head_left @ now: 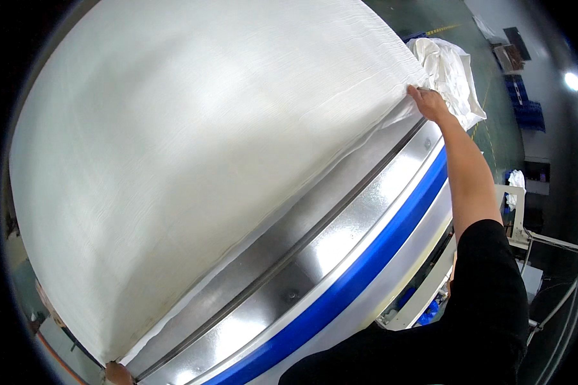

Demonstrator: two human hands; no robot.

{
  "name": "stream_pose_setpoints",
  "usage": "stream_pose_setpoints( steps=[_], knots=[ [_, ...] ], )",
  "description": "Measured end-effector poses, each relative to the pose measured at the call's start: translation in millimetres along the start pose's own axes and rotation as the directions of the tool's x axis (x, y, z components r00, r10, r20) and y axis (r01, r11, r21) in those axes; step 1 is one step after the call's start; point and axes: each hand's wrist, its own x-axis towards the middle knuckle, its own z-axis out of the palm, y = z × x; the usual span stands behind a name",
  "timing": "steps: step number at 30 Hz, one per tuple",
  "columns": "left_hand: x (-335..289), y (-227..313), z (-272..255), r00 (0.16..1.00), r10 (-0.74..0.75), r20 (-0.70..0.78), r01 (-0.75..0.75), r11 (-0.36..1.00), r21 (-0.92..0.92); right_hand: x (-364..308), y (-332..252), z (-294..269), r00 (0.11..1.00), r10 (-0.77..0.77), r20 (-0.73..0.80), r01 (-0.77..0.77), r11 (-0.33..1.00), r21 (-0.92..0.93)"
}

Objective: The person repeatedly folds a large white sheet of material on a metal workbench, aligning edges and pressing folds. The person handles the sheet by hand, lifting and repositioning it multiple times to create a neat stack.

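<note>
At the lower left, your left hand (117, 373) sits at the near corner of the white sheet (205, 128), partly cut off by the picture's edge; you cannot tell from here how far its fingers are closed. The sheet spreads broadly across the left and centre, over a shiny metal surface (315, 263) that shows bare along the sheet's edge. Beside the metal runs a curved blue band (347, 289). At the upper right, your right arm is stretched out, and your right hand (432, 104) has its fingers closed on the sheet's far corner, just beside bunched white fabric (456, 77).
</note>
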Motion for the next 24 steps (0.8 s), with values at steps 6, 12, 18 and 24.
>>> stream_pose_setpoints(
  steps=[6, 12, 18, 24],
  knots=[
    [-35.8, -37.6, 24.1, 0.996, 0.044, -0.075, -0.038, 0.996, 0.084, 36.5, -0.1, 13.0, 0.978, -0.185, 0.095, 0.19, 0.981, -0.047],
    [-45.2, -4.8, -39.0, 0.992, 0.088, -0.095, -0.092, 0.995, -0.032, 10.8, 17.5, 1.2, 0.997, -0.07, 0.031, 0.076, 0.967, -0.242],
    [-144.6, -31.4, -26.3, 0.94, -0.259, -0.221, 0.146, 0.893, -0.425, -64.1, 87.5, -16.1, 0.949, -0.252, -0.189, 0.219, 0.959, -0.18],
    [-303.3, -5.1, 90.6, 0.921, -0.374, -0.11, 0.223, 0.737, -0.638, -216.3, 132.5, 66.0, 0.752, 0.497, -0.432, -0.218, 0.807, 0.549]
  ],
)
